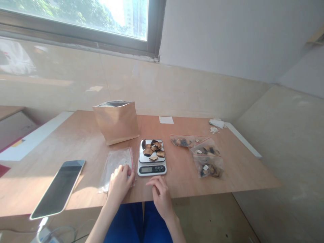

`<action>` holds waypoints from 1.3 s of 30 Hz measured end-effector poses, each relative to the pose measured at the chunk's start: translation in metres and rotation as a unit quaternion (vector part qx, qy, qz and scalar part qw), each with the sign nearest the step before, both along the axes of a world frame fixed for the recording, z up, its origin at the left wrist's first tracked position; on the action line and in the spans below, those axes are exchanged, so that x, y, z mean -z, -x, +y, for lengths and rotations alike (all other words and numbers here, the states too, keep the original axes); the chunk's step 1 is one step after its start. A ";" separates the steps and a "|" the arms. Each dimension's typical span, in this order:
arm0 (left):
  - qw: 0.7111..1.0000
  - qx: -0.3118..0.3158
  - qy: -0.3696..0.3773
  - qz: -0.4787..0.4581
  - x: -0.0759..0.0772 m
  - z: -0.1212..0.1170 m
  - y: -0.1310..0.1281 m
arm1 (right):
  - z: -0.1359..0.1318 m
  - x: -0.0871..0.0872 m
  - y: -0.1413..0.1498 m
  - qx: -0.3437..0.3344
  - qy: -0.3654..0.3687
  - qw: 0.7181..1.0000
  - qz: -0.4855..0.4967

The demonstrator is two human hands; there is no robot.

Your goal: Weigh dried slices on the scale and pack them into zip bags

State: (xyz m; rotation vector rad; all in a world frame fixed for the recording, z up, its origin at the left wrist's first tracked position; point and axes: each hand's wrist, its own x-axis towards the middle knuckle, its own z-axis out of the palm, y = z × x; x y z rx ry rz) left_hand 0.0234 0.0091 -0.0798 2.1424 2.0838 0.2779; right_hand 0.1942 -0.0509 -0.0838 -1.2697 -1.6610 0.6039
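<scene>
My left hand (119, 181) is on a clear zip bag (113, 160) that lies flat with a red seal strip. Its fingers are curled at the bag's right edge and seem to pinch it. My right hand (160, 192) hovers at the table's front edge, just below the scale, fingers loosely stretched and holding nothing. Between and beyond both hands stands a white digital kitchen scale (152, 169). On its metal plate lie several dried brown slices (152, 148) with dark rims, perhaps dried mushroom. The display's digits are too small to read.
Behind the empty bag stands an open brown paper pouch (117, 121). Several filled zip bags (209, 165) with small white packets lie right of the scale. A phone (59, 189) with a cable rests at left. White paper (166, 120) and crumpled tissue (214, 130) lie farther back.
</scene>
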 end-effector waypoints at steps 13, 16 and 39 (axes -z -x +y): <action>0.999 -0.005 -0.011 -0.047 0.004 -0.004 0.005 | 0.097 -0.032 -0.014 0.098 -0.076 0.988 -0.098; 0.997 -0.001 -0.040 -0.072 0.009 -0.006 0.007 | 0.124 -0.031 -0.026 0.127 -0.059 0.983 -0.118; 0.992 0.004 -0.066 -0.109 0.017 -0.006 0.010 | 0.155 -0.013 -0.051 0.103 0.026 0.994 0.007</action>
